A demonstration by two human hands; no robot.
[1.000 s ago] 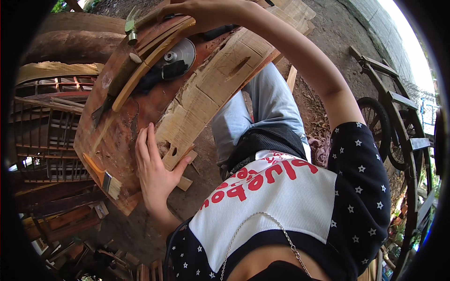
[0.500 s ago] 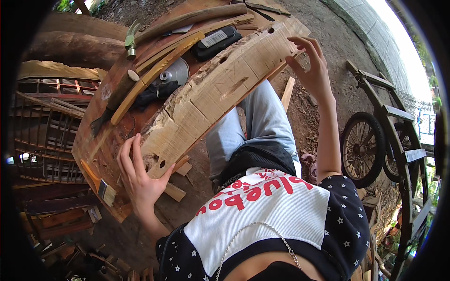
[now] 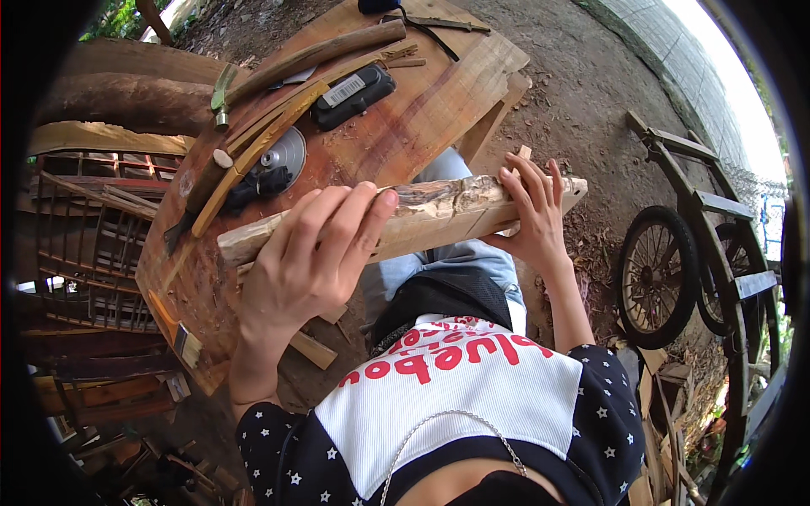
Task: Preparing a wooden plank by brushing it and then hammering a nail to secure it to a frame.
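Note:
A thick, rough wooden plank (image 3: 439, 207) is held up on edge in front of me, over the near side of the wooden table (image 3: 405, 126). Its barky, uneven edge faces up. My left hand (image 3: 312, 249) wraps over the plank's left part, fingers on the top edge. Near the other end, my right hand (image 3: 536, 207) grips it with fingers over the edge and the thumb below. Part of the plank's broad face is hidden by my left hand.
On the table lie a black case (image 3: 353, 97), a grinder with a metal disc (image 3: 283, 158), a hammer (image 3: 222, 99), curved wood pieces (image 3: 261, 156) and a paintbrush (image 3: 186, 344). A wheeled cart (image 3: 658, 274) stands to the right. Slatted wooden furniture (image 3: 101, 244) is at left.
The plank, earlier lying flat across the table, has been lifted, tilted onto its edge and brought nearer to me. Both hands have moved inward from its ends and closed on it.

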